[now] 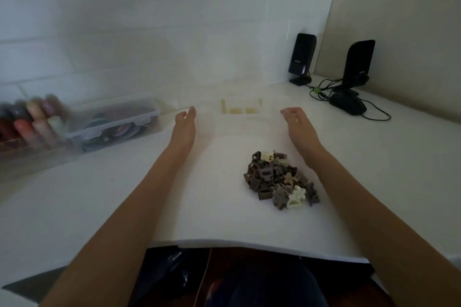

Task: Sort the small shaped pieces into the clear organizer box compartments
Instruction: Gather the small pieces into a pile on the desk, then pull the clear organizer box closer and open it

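A pile of small shaped pieces (279,179), mostly brown and grey with a few cream ones, lies on the white table right of centre. Beyond it stands the clear organizer box (240,109), faint against the white surface, with pale yellow patches showing in its compartments. My left hand (185,124) reaches toward the box's left side and my right hand (296,122) toward its right side. Both hands have fingers apart and hold nothing. Whether they touch the box cannot be told.
At the left stand a clear lidded case (114,124) with coloured items and a blurred rack of coloured bottles (32,119). Two black speakers (301,57) and a black mouse (348,104) with cables sit at the back right. The table's front edge (249,244) is near my lap.
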`<action>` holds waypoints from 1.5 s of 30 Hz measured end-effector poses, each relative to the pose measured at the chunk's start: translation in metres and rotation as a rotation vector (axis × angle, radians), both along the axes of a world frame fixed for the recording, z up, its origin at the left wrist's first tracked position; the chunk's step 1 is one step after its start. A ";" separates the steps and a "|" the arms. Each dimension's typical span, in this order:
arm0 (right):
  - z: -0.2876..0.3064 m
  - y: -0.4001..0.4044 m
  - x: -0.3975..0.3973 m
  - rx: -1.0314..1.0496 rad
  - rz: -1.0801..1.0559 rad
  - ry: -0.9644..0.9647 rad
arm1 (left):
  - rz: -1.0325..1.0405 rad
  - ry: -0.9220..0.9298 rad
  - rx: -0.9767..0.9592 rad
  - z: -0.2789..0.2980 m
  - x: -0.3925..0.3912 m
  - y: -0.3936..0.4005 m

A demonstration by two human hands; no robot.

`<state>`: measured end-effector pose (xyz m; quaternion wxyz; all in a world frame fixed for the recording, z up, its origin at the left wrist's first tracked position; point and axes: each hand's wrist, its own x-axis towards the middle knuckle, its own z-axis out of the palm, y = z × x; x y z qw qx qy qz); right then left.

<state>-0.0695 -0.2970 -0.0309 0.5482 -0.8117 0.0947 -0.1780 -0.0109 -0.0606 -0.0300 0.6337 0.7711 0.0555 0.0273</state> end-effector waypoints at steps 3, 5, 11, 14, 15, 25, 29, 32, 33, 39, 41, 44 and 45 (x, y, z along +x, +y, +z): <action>-0.002 0.000 0.007 -0.014 -0.056 -0.041 | -0.072 0.045 -0.165 0.005 0.013 0.001; -0.001 -0.001 0.005 0.021 -0.067 -0.043 | -0.072 0.052 -0.210 0.001 0.023 0.007; 0.006 0.001 -0.012 0.055 0.019 -0.036 | -0.055 0.030 -0.372 -0.007 0.024 0.027; 0.010 0.006 -0.018 0.034 0.096 -0.041 | -0.090 -0.036 -0.471 -0.009 0.020 0.033; 0.009 0.007 -0.019 -0.010 0.128 -0.058 | -0.111 -0.060 -0.459 -0.009 0.018 0.034; 0.012 0.010 -0.030 -0.183 0.373 -0.092 | -0.112 0.007 -0.460 -0.007 0.026 0.053; 0.012 0.013 -0.030 -0.173 0.434 -0.067 | -0.081 0.118 -0.546 -0.007 0.030 0.057; 0.010 0.014 -0.030 -0.471 0.270 -0.137 | -0.115 0.082 -0.550 -0.005 0.033 0.056; 0.011 0.013 -0.030 -0.553 0.218 -0.152 | -0.121 0.058 -0.512 -0.003 0.032 0.055; 0.027 0.016 -0.038 -0.630 0.219 -0.261 | -0.103 -0.122 -0.339 -0.003 0.027 0.048; 0.032 0.017 -0.043 -0.572 0.427 -0.099 | -0.080 -0.141 -0.310 -0.003 0.026 0.047; 0.030 0.012 -0.043 -0.623 0.549 0.090 | -0.064 -0.157 -0.259 -0.003 0.026 0.045; 0.029 0.010 -0.042 -0.650 0.546 0.106 | -0.069 -0.156 -0.237 -0.002 0.025 0.043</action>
